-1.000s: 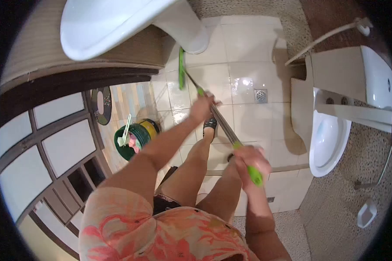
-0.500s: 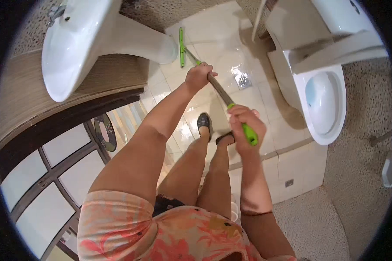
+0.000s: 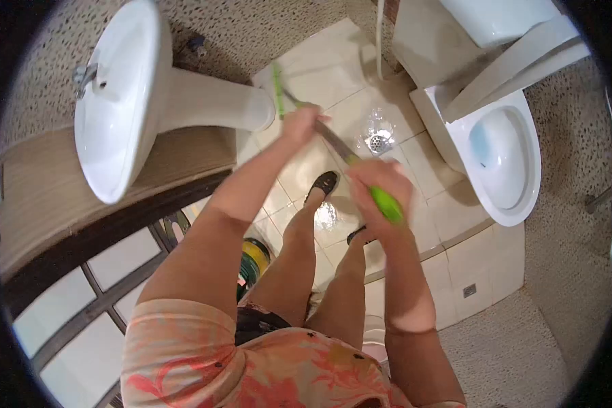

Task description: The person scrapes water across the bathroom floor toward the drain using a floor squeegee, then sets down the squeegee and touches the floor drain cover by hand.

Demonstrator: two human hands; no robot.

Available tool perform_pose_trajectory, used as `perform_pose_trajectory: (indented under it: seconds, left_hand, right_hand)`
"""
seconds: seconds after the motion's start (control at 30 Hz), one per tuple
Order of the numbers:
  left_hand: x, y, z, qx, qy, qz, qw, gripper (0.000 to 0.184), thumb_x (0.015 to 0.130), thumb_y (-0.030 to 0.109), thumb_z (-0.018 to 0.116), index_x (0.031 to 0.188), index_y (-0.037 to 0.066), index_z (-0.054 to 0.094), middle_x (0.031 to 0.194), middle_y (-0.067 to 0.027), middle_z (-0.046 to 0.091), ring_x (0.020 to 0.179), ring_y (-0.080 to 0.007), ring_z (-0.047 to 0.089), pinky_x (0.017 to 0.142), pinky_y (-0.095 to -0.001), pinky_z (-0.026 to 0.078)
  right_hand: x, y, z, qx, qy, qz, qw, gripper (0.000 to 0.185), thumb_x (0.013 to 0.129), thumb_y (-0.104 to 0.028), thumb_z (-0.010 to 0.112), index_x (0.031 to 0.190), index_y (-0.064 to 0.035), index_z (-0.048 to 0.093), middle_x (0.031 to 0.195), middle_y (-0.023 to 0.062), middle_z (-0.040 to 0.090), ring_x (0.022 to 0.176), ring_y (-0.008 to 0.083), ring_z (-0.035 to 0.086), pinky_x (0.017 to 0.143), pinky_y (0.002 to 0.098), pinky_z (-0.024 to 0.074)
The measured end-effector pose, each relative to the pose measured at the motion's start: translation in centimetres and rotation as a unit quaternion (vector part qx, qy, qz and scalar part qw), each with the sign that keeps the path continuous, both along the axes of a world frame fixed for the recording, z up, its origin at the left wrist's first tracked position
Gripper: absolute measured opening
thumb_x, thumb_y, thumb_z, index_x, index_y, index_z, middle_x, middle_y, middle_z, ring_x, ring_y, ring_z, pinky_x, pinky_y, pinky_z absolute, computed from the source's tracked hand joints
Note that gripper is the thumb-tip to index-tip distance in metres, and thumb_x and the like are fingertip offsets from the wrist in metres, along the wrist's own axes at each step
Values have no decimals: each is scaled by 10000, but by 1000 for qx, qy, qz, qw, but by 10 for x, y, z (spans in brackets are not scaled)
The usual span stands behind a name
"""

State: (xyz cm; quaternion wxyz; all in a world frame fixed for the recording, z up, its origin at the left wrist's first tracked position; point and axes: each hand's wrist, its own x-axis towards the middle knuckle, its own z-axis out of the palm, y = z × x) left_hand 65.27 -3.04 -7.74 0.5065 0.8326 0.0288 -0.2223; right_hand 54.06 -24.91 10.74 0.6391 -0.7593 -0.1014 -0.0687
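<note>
Both my hands are wrapped round the pole of a floor squeegee (image 3: 334, 141) with bright green parts. My left hand (image 3: 302, 125) grips it farther down, nearer the head. Around the upper end closes my right hand (image 3: 382, 185), slightly blurred, with the green grip showing past it. The green squeegee head (image 3: 277, 92) meets the tiled floor (image 3: 333, 81) beside the foot of the sink pedestal (image 3: 211, 102). Wet shine shows on the tiles around the floor drain (image 3: 379, 143).
A white toilet (image 3: 503, 163) with its lid raised stands at the right. The washbasin (image 3: 115, 102) is at the left. By my legs are a yellow and green container (image 3: 255, 257) and a pinkish bucket (image 3: 374, 336). A low tiled step (image 3: 455, 238) crosses the floor.
The view has shifted, with more of the basin in sight. The squeegee head sits a little lower and further left in view, still by the pedestal. The container by my legs has come into sight.
</note>
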Motion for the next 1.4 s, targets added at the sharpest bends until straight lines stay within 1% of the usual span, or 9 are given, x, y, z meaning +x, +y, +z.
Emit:
perform_pose_trajectory:
  seconds: [0.03,0.2,0.37,0.47,0.53,0.6,0.73,0.9,1.4]
  left_hand:
    - [19,15,11,313,-141,-144,928,227,829,275,578,727,74,604,799,-155,615,809,-341,602,663,-415,471]
    - [28,-43,-32,191,-137,-164,958,226,849,301,569,817,80,605,890,-145,624,901,-327,594,782,-438,465]
    - [57,-103,36,279,-127,-540,784,207,782,175,559,966,95,609,856,-165,605,912,-359,594,762,-469,472]
    - [148,-83,-4,236,-188,-507,807,182,730,132,564,893,88,632,906,-168,621,877,-348,605,742,-450,480]
    - [210,-63,-22,295,-234,-499,781,193,719,174,575,878,83,636,868,-166,630,861,-361,602,734,-434,480]
    - [219,-60,-14,339,-199,-485,781,142,749,188,593,854,101,631,900,-132,642,864,-335,614,729,-443,485]
    - [168,-75,-64,304,-199,-508,781,158,763,194,584,891,112,627,895,-136,644,864,-325,617,728,-440,486]
    - [38,-112,-68,273,-210,-641,686,226,773,259,616,946,113,618,904,-101,642,894,-295,625,789,-427,492]
    - [-134,-159,-20,249,-175,-681,666,238,736,239,651,920,103,585,926,-142,626,975,-278,596,773,-412,503]
  right_hand:
    - [25,15,-15,-11,6,23,1000,88,750,-75,627,824,-28,638,808,102,637,726,216,597,708,336,434]
    - [15,-5,-3,105,222,-214,945,76,798,-52,601,731,-15,594,804,92,647,735,194,596,696,347,470]
    - [-17,-6,22,115,67,-305,943,61,766,-4,644,827,-2,641,848,106,659,774,201,609,728,328,471]
    - [40,21,6,17,40,-338,940,165,758,16,632,918,-15,650,867,107,659,821,205,612,767,321,466]
    - [88,38,-22,107,134,-325,930,192,733,-2,649,921,-40,650,859,90,655,850,186,609,769,300,467]
    - [113,49,-63,183,-14,-263,947,138,745,-22,645,883,-23,641,812,85,640,857,158,609,765,287,467]
    - [47,39,-67,186,182,-372,891,89,754,-68,674,833,-36,649,868,94,651,875,181,611,783,302,461]
    - [-74,34,-19,223,199,-502,812,78,797,12,561,832,41,625,845,137,617,772,160,558,706,280,445]
    - [-239,31,3,254,114,-557,783,107,777,17,524,685,-3,474,724,126,544,864,276,545,853,424,406]
